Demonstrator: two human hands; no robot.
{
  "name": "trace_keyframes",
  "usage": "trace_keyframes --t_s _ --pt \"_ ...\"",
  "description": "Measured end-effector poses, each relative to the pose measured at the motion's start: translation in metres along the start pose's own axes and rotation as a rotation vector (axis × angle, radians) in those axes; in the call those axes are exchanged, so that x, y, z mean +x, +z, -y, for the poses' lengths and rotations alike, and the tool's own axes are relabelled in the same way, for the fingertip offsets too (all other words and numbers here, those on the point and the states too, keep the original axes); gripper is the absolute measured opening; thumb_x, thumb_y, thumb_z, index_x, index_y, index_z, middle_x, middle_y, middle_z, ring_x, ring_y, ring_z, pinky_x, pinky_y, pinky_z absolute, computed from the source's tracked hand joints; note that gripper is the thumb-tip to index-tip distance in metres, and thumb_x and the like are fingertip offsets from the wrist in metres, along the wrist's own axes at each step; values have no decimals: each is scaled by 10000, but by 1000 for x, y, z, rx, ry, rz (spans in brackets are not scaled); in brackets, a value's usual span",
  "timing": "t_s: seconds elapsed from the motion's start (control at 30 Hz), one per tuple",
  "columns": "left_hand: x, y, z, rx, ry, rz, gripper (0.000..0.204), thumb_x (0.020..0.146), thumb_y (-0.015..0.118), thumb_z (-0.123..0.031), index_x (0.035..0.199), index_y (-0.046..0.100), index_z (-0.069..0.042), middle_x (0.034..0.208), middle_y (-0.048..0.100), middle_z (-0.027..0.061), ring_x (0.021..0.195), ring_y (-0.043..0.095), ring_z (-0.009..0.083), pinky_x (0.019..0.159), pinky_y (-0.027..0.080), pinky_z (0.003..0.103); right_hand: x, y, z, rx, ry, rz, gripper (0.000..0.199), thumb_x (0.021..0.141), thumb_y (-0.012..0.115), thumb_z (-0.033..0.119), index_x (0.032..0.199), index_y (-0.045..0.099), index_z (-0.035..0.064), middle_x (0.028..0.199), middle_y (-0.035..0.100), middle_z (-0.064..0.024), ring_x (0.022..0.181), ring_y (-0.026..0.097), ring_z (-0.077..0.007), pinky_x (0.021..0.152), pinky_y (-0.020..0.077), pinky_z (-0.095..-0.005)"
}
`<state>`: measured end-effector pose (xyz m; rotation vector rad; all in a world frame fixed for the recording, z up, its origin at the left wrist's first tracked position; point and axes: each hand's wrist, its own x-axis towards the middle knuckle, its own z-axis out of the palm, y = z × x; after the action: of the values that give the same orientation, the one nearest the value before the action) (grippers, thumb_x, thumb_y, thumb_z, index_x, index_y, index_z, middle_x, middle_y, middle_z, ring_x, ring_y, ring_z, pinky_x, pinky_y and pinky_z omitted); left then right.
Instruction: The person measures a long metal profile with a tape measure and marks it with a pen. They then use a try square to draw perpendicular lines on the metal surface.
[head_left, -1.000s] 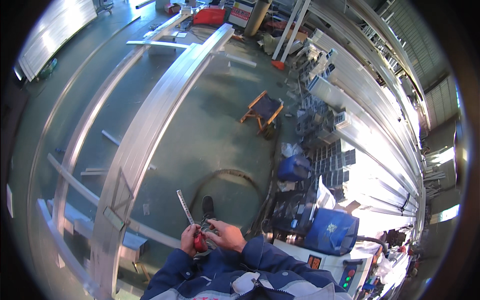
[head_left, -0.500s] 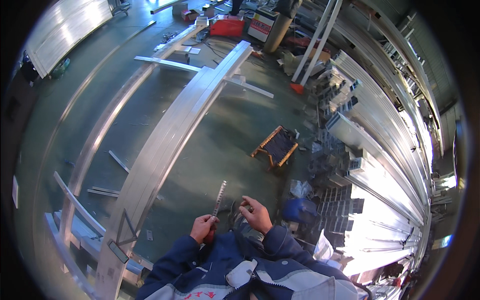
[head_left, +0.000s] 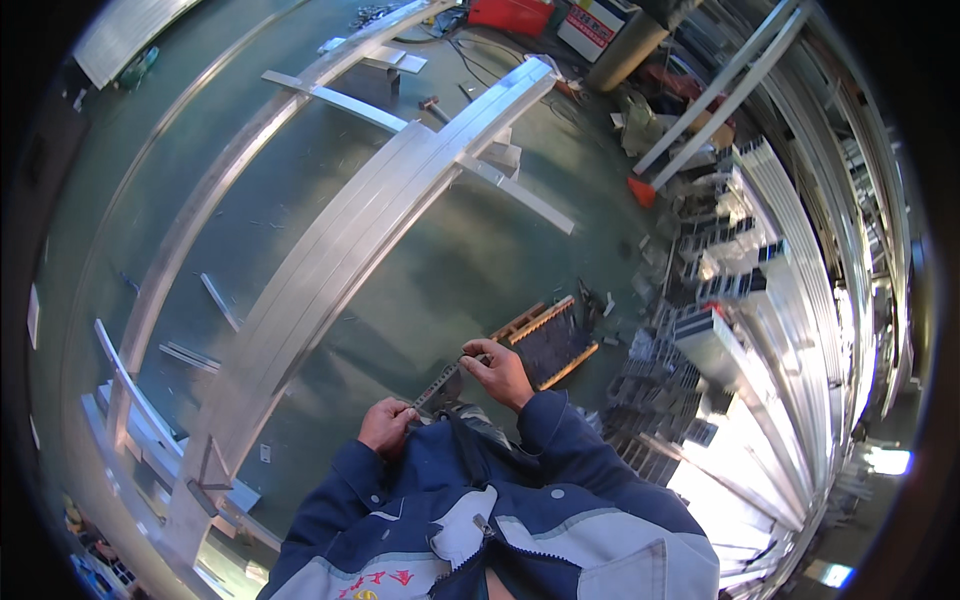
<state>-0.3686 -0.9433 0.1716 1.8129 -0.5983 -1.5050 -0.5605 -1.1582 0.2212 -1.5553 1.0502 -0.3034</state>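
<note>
In front of my body, a silver tape measure blade [head_left: 436,385] stretches slantwise between my two hands. My left hand [head_left: 387,425] is closed around its nearer end; the case is hidden now. My right hand [head_left: 502,376] pinches the far end of the blade between thumb and fingers. Just beyond the right hand stands a low folding stool [head_left: 560,347] with a wooden frame and a dark seat. To the left, long silver metal profiles [head_left: 345,225] lie side by side on crossbars, and a triangular square [head_left: 207,470] rests on their near end.
Stacked metal profiles [head_left: 755,440] fill the right side, their ends facing the walkway. A crossbar [head_left: 520,192] juts out from under the raised profiles. A hammer [head_left: 433,107] and cut strips [head_left: 190,357] lie on the green floor. A red box [head_left: 510,14] is at the back.
My right hand has come to the tape's free end and grips it. The blade has tipped over toward the right. My view has turned, so the stool appears nearer my hands.
</note>
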Motion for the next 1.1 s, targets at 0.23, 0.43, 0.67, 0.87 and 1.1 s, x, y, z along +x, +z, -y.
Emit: trace_keyframes --t_s 0.23,0.43,0.67,0.87,1.1 --pt "113 3 -69 -51 79 -58 94 1001 705 -84 951 745 -16 772 635 16 671 588 107 617 497 298 143 -66 22 -53 -6 87 240 970 783 139 1158 735 -3 1004 791 -118 885 734 -181 826 588 -338" --pt "221 -11 -122 -34 67 -132 182 907 781 -166 886 672 -21 762 699 100 694 690 219 659 529 371 263 -100 25 -194 -5 109 224 946 783 157 1108 753 5 970 781 -128 869 740 -195 808 585 -340" --pt "340 -64 -194 75 130 -262 184 871 787 -215 848 701 -54 776 694 165 716 677 344 654 512 453 421 -117 27 -277 79 211 259 932 791 229 1100 775 33 949 786 -138 844 751 -228 782 584 -360" --pt "436 -95 -232 233 12 -462 205 884 781 -297 887 755 -94 823 738 153 806 708 366 708 527 472 557 -101 24 -424 -12 223 255 930 785 274 1080 803 69 988 796 -153 875 764 -301 800 590 -399" --pt "513 -111 -248 213 -109 -516 205 885 786 -283 925 764 -83 862 756 146 818 710 359 726 532 458 657 -85 -2 -480 -90 244 281 922 790 302 1101 816 86 965 801 -125 853 761 -275 792 586 -371"
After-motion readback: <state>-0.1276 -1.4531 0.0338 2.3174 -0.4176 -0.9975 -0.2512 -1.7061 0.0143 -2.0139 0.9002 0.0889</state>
